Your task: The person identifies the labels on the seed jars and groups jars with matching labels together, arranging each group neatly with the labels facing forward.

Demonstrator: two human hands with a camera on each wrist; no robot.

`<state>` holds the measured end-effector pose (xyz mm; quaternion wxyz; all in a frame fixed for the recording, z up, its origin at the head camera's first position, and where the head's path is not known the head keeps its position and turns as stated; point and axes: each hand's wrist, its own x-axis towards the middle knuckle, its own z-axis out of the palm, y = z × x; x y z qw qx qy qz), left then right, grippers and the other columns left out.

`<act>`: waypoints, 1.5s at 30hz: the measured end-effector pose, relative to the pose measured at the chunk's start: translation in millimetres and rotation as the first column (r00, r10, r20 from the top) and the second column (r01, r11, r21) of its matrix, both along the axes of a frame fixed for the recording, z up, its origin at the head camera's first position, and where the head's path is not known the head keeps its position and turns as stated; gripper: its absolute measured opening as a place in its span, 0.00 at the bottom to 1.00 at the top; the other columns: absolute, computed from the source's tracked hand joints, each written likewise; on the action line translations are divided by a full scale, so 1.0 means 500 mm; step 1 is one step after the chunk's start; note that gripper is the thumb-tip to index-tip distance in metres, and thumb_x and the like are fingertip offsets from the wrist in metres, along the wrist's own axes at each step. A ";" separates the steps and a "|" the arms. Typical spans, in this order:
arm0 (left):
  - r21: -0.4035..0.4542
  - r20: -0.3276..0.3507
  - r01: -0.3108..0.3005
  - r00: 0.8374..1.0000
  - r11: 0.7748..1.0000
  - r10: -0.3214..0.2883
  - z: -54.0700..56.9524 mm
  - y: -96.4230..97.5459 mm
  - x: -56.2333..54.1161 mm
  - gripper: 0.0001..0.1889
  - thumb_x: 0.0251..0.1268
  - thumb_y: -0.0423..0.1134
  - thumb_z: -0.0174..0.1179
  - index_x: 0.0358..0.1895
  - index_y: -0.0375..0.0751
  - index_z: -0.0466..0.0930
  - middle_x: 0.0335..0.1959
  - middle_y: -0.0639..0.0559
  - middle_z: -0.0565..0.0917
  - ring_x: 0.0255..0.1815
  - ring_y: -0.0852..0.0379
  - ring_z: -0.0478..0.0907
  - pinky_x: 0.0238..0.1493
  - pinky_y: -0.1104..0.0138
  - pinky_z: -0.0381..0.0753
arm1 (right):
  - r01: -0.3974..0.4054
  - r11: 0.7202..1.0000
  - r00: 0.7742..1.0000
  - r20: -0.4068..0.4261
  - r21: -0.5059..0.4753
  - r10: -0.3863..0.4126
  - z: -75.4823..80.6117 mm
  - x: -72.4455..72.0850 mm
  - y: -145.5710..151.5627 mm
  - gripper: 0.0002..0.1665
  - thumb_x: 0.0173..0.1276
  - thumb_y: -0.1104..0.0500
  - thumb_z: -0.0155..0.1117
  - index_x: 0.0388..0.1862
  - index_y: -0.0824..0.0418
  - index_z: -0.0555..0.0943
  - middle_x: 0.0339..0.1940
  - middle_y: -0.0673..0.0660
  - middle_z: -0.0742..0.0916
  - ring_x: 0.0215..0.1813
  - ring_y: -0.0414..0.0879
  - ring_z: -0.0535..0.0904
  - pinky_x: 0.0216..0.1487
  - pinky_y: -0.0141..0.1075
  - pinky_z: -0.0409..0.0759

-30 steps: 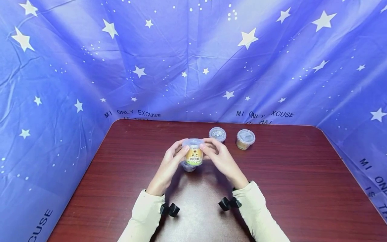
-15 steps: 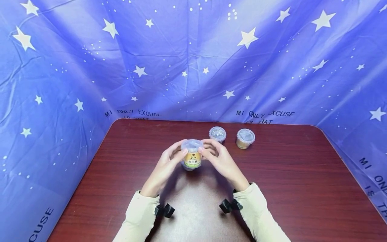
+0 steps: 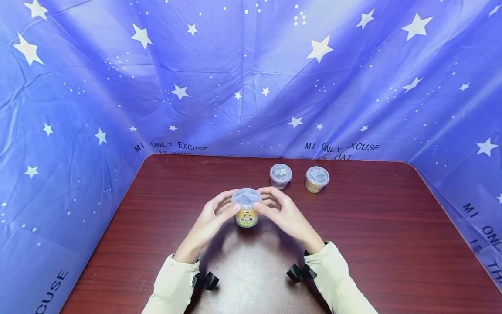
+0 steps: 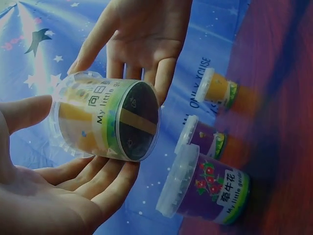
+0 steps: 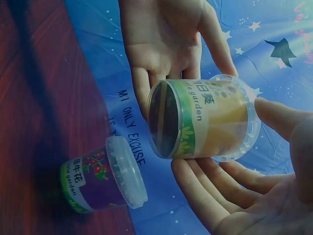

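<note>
Both hands hold a small clear plastic tub [image 3: 247, 218] with a lid and a yellow and green "My little garden" label, in front of the body. My left hand [image 3: 211, 218] grips its left side and my right hand [image 3: 286, 216] its right side, thumbs near the lid's rim. Both wrist views show the tub's dark base, raised off the table. A purple-labelled lidded tub [image 4: 217, 188] stands on the table close by. In the right wrist view that purple tub [image 5: 100, 174] shows red flowers; the held tub hides it in the head view.
Toward the back of the dark red wooden table [image 3: 372, 226] stand a purple tub [image 3: 280, 176] and a yellow one [image 3: 317, 179], both lidded. A blue star-printed cloth [image 3: 219, 78] hangs behind the table and along its sides.
Both hands have brought the yellow tub down and slightly toward the body. The tub seen below it in the head view is now hidden. The back tubs stay put.
</note>
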<state>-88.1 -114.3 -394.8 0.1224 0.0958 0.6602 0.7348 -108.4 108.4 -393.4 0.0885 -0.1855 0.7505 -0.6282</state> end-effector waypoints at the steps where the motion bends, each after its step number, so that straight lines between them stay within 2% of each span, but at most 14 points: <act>1: 0.000 -0.002 0.008 1.000 1.000 -0.008 -0.001 -0.002 0.002 0.26 0.72 0.38 0.58 0.70 0.38 0.66 0.65 0.39 0.76 0.62 0.54 0.76 0.62 0.62 0.77 | -0.009 1.000 1.000 0.001 -0.002 0.009 -0.002 0.001 0.001 0.22 0.70 0.59 0.65 0.60 0.63 0.74 0.53 0.63 0.84 0.53 0.52 0.83 0.52 0.37 0.82; 12: -0.047 -0.004 0.063 0.998 0.997 -0.063 -0.037 -0.026 0.017 0.28 0.68 0.36 0.62 0.70 0.40 0.67 0.64 0.41 0.76 0.63 0.54 0.76 0.63 0.66 0.74 | -0.096 0.995 0.995 0.032 0.020 0.095 -0.019 0.015 0.009 0.23 0.67 0.60 0.68 0.59 0.63 0.74 0.53 0.61 0.83 0.54 0.53 0.82 0.52 0.37 0.83; 17: -0.056 -0.014 0.099 0.995 0.994 -0.099 -0.050 -0.035 0.022 0.29 0.67 0.35 0.63 0.70 0.39 0.67 0.64 0.40 0.76 0.63 0.54 0.76 0.61 0.67 0.76 | -0.151 0.988 0.987 0.049 -0.014 0.151 -0.029 0.019 0.014 0.25 0.66 0.61 0.69 0.60 0.65 0.74 0.54 0.63 0.83 0.55 0.54 0.82 0.52 0.38 0.84; 24: -0.068 -0.035 0.150 0.988 0.986 -0.153 -0.069 -0.043 0.026 0.30 0.65 0.33 0.64 0.70 0.37 0.67 0.65 0.37 0.75 0.64 0.49 0.75 0.62 0.67 0.76 | -0.225 0.973 0.973 0.043 -0.048 0.227 -0.047 0.022 0.022 0.26 0.65 0.63 0.70 0.59 0.68 0.74 0.51 0.66 0.84 0.54 0.58 0.82 0.53 0.44 0.84; 28: -0.084 -0.045 0.169 0.984 0.982 -0.174 -0.080 -0.044 0.027 0.30 0.64 0.32 0.65 0.69 0.36 0.67 0.64 0.35 0.75 0.64 0.49 0.75 0.63 0.67 0.76 | -0.240 0.970 0.969 0.046 -0.035 0.241 -0.055 0.024 0.025 0.26 0.63 0.62 0.73 0.58 0.67 0.74 0.51 0.66 0.84 0.54 0.56 0.82 0.55 0.47 0.83; 34: -0.104 -0.044 0.190 0.980 0.976 -0.195 -0.088 -0.045 0.028 0.32 0.62 0.32 0.67 0.69 0.34 0.66 0.64 0.34 0.74 0.64 0.49 0.74 0.66 0.64 0.73 | -0.249 0.968 0.967 0.058 -0.009 0.249 -0.065 0.024 0.024 0.27 0.60 0.63 0.75 0.57 0.66 0.75 0.52 0.65 0.84 0.53 0.54 0.83 0.53 0.44 0.84; 38: -0.103 -0.028 0.201 0.978 0.974 -0.205 -0.092 -0.047 0.028 0.33 0.60 0.32 0.69 0.68 0.32 0.66 0.64 0.34 0.74 0.64 0.51 0.74 0.65 0.66 0.73 | -0.249 0.968 0.967 0.055 0.017 0.247 -0.074 0.024 0.022 0.27 0.59 0.63 0.76 0.55 0.66 0.75 0.51 0.64 0.85 0.53 0.56 0.83 0.52 0.43 0.84; 45: -0.084 -0.039 0.255 0.965 0.963 -0.259 -0.118 -0.051 0.025 0.32 0.60 0.30 0.68 0.67 0.30 0.66 0.63 0.33 0.75 0.61 0.55 0.77 0.63 0.67 0.75 | -0.257 0.964 0.966 0.051 0.074 0.253 -0.083 0.028 0.021 0.26 0.57 0.62 0.77 0.53 0.66 0.76 0.49 0.63 0.86 0.51 0.57 0.84 0.51 0.44 0.85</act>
